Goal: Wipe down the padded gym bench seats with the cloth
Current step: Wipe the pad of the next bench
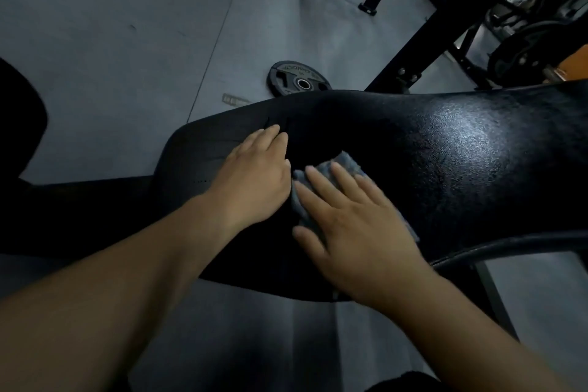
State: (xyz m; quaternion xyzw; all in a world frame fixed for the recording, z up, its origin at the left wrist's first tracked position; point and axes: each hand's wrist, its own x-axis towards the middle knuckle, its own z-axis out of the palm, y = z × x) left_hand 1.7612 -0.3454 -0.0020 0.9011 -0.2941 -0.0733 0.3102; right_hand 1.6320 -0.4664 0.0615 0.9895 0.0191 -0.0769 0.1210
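Padded seat [429,149] over gym floor [127,41]. Right hand [359,226], fingers [346,180] spread, presses cloth [348,161]; left hand [254,181] rests flat, fingers together.

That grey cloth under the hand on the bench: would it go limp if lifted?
Probably limp: the cloth lies rumpled under the flat right hand, hugging the bench pad. It looks thin, so likely light. The pad looks glossy, so the cloth should slide easily when pushed.

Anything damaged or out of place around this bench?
Two short slits, seemingly tears, mark the black padded bench seat just beyond the left hand. A round black weight plate lies loose on the grey floor.
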